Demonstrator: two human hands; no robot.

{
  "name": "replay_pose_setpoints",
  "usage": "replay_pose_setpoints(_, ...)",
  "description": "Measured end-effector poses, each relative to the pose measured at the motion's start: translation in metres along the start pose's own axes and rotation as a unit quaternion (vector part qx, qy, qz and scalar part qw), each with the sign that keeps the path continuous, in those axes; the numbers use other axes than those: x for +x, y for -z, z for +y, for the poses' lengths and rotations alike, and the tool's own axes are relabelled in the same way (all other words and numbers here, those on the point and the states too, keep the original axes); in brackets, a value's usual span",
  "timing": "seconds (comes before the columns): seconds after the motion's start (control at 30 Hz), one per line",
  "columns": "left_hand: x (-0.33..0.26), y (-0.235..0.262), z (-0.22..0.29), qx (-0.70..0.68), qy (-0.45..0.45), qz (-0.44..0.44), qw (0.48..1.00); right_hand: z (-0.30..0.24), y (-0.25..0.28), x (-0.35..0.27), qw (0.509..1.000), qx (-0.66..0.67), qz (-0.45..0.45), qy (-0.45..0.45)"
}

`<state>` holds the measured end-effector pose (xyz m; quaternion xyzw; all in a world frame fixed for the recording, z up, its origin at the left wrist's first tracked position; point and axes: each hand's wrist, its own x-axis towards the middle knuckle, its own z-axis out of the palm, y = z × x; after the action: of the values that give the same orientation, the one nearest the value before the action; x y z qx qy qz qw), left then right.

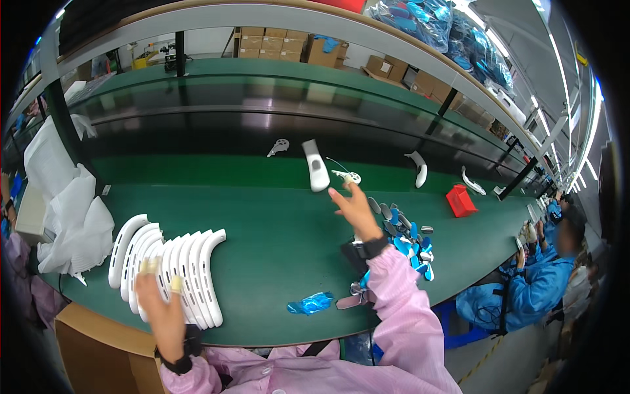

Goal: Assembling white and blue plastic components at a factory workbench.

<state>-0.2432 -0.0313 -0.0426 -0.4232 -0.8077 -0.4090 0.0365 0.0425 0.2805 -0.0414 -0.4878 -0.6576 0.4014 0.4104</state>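
On the green counter [275, 236], head view, the only one. A row of white curved plastic shells [174, 266] lies at the near left, fanned and overlapping, each leaning on its neighbour, slots along their length. The left hand [161, 308] rests over the near ends of the row; its fingers [176, 284] carry pale tips, maybe finger covers, and sit on the shells. They look loosely bent and touching rather than clamped; blur keeps me from telling if one shell is pinched.

The right hand [354, 210] reaches out across the counter, fingers spread apart and holding nothing. Just beyond its fingertips lies a small white round part with a thin wire [346, 176], and beside that a white elongated housing [316, 167]. More white curved pieces lie further along the belt [418, 167].

Near the right wrist sits a heap of small blue, white and grey parts [407, 236]. A crumpled blue bag [310, 303] lies at the near edge. White foam sheets [69, 217] are piled at far left, a red tray [461, 200] stands to the right. A person in blue [538, 282] works further down the line.

Handling, as judged: the shells look light, stiff and smooth, so likely slippery and quick to slide off the stack. Best taken by the long edges near mid-curve, one at a time. The small part looks fragile at the wire; pinch the round body, not the lead.
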Motion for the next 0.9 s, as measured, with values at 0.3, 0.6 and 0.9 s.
replay_pose_setpoints(0.3,-0.002,0.004,-0.017,-0.097,0.037,-0.025,0.994,0.041,0.147,-0.199,0.874,-0.455,-0.168,-0.017)
replay_pose_setpoints(0.6,-0.008,-0.009,-0.001,-0.164,0.015,-0.1,0.981,0.07,0.107,-0.162,0.885,-0.449,-0.124,-0.016)
replay_pose_setpoints(0.9,-0.014,-0.015,0.012,-0.179,0.001,-0.131,0.975,0.072,0.063,-0.075,0.911,-0.38,-0.16,0.0)
